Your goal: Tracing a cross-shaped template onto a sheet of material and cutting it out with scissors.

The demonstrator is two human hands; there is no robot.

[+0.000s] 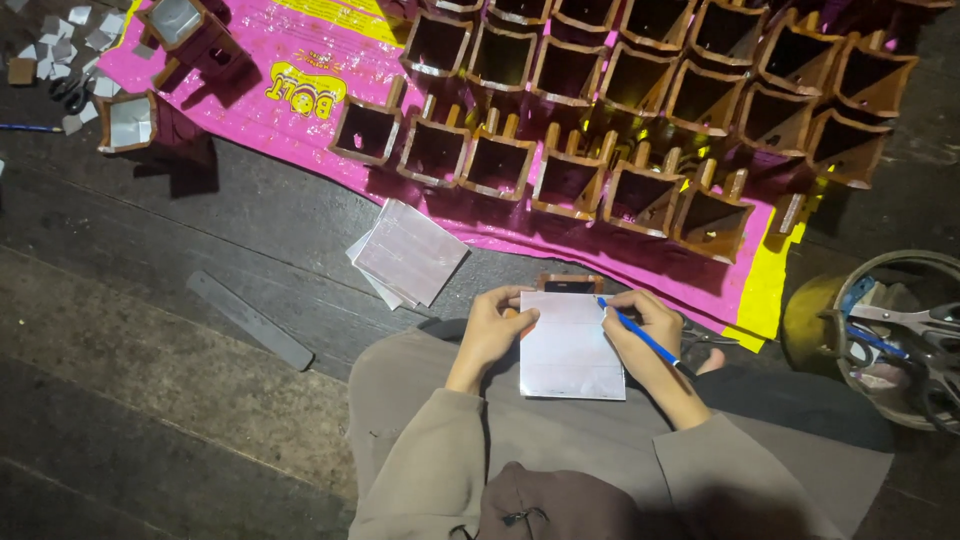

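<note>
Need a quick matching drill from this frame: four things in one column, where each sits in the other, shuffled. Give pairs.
Things:
1. blue pen
2. grey ruler
3. stack of sheets
4. scissors

Places:
A. in the round bowl at far right
B. in the right hand, tip on the sheet on the lap
C. flat on the dark floor, left of the knees
D. on the floor at the pink mat's near edge

Pairs: 1-B, 2-C, 3-D, 4-A

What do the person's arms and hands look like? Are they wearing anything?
Both arms are covered by long, loose sleeves of plain grey-brown cloth that end at the wrists. The left hand and the right hand are bare: no gloves, and no rings or watch that I can make out. The sleeves carry no pattern or markings.
</note>
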